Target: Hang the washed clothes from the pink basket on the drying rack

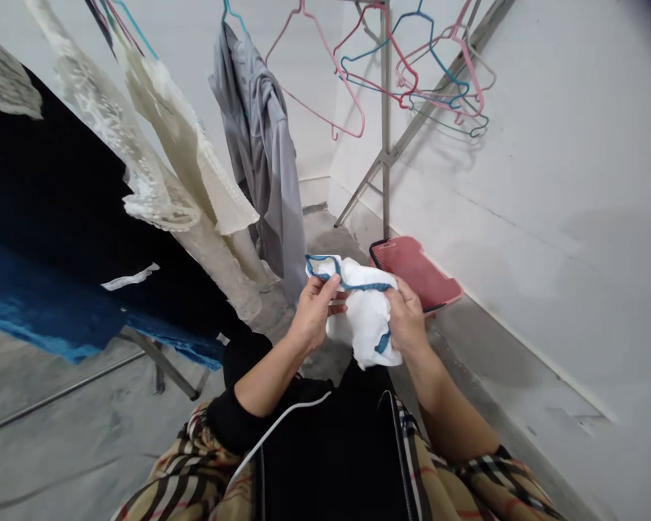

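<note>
A small white cloth garment with blue trim [369, 318] hangs between my two hands, bunched and partly folded over. My left hand [315, 310] pinches its trimmed edge, thumb on top and fingers behind the cloth. On the other side, my right hand [406, 315] grips the garment's right edge, with its fingertips partly hidden by the fabric. Which kind of garment it is, I cannot tell.
Cream lace clothes [163, 166], a grey garment [260, 130] and dark blue-black clothes [59, 217] hang at left. Several hangers, among them a pink one [325, 116], hang from a metal rack [386, 145]. A red plastic basket [423, 275] stands by the wall. A white cable [282, 416] crosses my lap.
</note>
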A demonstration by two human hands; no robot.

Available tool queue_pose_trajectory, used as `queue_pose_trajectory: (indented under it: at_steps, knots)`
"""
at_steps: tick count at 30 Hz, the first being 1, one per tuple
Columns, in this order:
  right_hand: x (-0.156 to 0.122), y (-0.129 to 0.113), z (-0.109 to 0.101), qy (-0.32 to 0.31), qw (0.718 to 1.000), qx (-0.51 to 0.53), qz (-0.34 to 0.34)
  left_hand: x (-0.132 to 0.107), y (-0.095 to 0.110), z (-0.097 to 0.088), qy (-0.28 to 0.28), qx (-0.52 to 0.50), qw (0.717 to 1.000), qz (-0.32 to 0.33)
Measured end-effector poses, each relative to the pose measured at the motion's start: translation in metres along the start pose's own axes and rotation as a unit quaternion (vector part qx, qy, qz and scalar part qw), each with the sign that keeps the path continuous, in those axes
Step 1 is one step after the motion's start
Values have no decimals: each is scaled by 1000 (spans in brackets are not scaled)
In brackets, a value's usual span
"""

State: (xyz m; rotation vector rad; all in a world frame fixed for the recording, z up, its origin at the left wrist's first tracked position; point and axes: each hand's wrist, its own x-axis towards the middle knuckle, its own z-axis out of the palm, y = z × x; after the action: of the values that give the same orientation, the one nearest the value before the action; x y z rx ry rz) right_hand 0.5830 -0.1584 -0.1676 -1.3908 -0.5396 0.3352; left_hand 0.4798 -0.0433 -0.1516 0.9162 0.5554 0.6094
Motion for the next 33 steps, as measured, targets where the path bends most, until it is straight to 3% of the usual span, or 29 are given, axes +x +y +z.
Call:
queue_pose_trajectory:
  at_steps: [4, 8, 14, 18, 22, 26, 29, 33]
  knots:
    - [1, -29, -9, -16, 997, 60, 51, 11, -17, -17, 31, 45, 997, -48]
    - [-5, -46, -15, -36, 993, 71, 87, 17, -26, -21, 72, 84, 992, -66]
    - [-6, -43, -20, -72, 985, 104, 118, 12, -20, -16, -91, 108, 975, -171]
    - [-1, -37, -27, -69, 993, 42, 82, 15, -11, -14, -150, 120, 966, -175]
    - [7, -25, -39, -83, 991, -105, -15, 25, 17, -13, -85, 71, 990, -86]
    - [16, 0, -49, -136, 952, -253, -100, 27, 53, -9, 10, 65, 996, 55]
    - [20, 21, -51, -139, 922, -323, -159, 24, 66, -5, 9, 93, 987, 134]
    - [27, 46, -51, -91, 892, -400, -187, 23, 67, -2, -14, 158, 964, 214]
